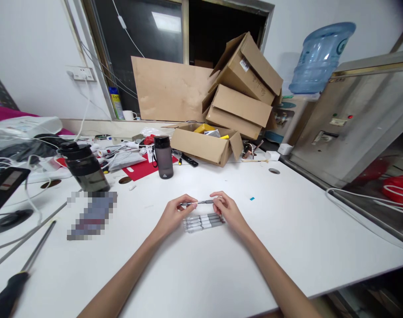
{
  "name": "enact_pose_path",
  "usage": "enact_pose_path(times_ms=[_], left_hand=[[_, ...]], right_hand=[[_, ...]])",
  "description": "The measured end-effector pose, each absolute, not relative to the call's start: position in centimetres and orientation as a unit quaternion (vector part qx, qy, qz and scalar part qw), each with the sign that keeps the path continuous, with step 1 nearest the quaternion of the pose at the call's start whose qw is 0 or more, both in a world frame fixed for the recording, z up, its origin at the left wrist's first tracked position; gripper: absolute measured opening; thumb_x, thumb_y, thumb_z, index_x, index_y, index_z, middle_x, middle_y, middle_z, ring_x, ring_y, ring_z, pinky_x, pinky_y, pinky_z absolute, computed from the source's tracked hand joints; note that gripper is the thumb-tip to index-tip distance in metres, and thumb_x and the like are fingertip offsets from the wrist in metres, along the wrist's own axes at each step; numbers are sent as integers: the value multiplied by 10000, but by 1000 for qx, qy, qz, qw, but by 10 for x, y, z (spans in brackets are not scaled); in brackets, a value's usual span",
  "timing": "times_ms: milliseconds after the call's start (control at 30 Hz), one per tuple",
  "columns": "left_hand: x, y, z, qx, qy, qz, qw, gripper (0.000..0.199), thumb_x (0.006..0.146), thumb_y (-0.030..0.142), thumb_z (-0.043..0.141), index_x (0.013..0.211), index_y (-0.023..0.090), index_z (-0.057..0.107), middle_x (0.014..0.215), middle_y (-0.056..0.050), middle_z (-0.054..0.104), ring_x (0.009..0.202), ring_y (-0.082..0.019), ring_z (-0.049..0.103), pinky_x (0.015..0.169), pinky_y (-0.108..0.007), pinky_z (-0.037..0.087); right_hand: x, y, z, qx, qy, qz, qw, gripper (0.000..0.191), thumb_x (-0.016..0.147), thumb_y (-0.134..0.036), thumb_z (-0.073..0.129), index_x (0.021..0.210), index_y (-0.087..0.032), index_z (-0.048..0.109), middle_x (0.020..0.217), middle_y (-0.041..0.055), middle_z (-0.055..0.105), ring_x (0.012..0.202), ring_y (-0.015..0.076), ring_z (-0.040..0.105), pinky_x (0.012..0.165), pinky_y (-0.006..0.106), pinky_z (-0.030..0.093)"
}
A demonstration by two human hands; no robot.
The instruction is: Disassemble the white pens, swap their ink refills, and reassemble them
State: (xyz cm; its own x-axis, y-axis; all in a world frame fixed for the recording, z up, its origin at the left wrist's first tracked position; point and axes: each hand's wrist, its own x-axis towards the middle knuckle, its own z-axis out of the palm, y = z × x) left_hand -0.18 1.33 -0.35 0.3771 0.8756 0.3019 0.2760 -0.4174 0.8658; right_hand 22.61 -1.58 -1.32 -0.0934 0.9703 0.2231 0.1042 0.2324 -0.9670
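Observation:
A slim pen (pixel 201 202) with a grey grip is held level between my two hands, just above the white table. My left hand (pixel 176 212) pinches its left end between thumb and fingers. At the other end, my right hand (pixel 227 211) grips the grey part with its fingertips. Directly below lies a row of several similar pens (pixel 204 222), side by side, with clear barrels, white middles and grey grips. The right hand's fingers cover the ends of some of them.
A small blue scrap (pixel 252 198) lies right of my hands. Behind stand a grey bottle (pixel 163 158) and an open cardboard box (pixel 201 143). To the left are a dark bottle (pixel 85 168), a screwdriver (pixel 12 282) and tangled cables. A metal cabinet (pixel 357 115) borders the right side.

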Motion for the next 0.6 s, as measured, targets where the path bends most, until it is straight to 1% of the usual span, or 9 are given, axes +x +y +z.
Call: enact_pose_path(times_ms=[67, 100, 233, 267, 433, 533, 600], left_hand=[[-2, 13, -3, 741, 385, 401, 376, 259, 934, 437, 623, 981, 219, 756, 1040, -43, 763, 951, -231, 662, 742, -295, 442], [-2, 13, -4, 741, 385, 401, 377, 256, 934, 434, 625, 982, 221, 758, 1042, -42, 764, 947, -230, 662, 737, -294, 442], [-1, 13, -4, 739, 390, 401, 376, 246, 932, 430, 634, 977, 225, 761, 1052, -35, 764, 931, -222, 657, 722, -289, 437], [-1, 13, -5, 739, 392, 399, 377, 247, 933, 434, 636, 973, 225, 761, 1050, -33, 763, 911, -216, 653, 717, -288, 435], [-1, 14, -5, 740, 390, 393, 382, 263, 929, 450, 647, 976, 218, 762, 1017, -33, 762, 858, -202, 634, 717, -287, 435], [-2, 14, -5, 737, 393, 396, 382, 258, 932, 446, 644, 962, 219, 763, 991, -30, 764, 854, -200, 632, 724, -286, 435], [-2, 13, -4, 736, 393, 397, 382, 251, 930, 441, 648, 965, 221, 764, 1002, -33, 765, 858, -202, 637, 725, -287, 437]], right_hand=[[226, -17, -12, -464, -602, 426, 491, 304, 970, -471, 501, 1053, -215, 641, 551, -70, 425, 518, 128, 367, 514, 245, 291], [226, -17, -12, -469, -602, 422, 489, 311, 975, -473, 491, 1036, -212, 649, 549, -69, 413, 520, 128, 359, 518, 247, 286], [227, -17, -12, -449, -613, 400, 512, 255, 930, -409, 566, 1075, -224, 664, 747, -19, 528, 655, 143, 474, 580, 250, 350], [227, -16, -13, -445, -614, 402, 513, 258, 922, -402, 576, 1090, -226, 662, 771, -14, 540, 671, 146, 485, 589, 252, 357], [227, -16, -14, -457, -600, 434, 493, 320, 972, -449, 478, 1098, -212, 651, 627, -39, 485, 569, 139, 412, 542, 261, 298], [227, -16, -13, -444, -610, 423, 502, 274, 930, -383, 539, 1119, -216, 647, 710, -25, 540, 617, 138, 449, 570, 259, 333], [228, -17, -13, -435, -616, 419, 504, 273, 901, -346, 574, 1135, -221, 640, 727, -30, 537, 621, 133, 445, 570, 253, 334]])
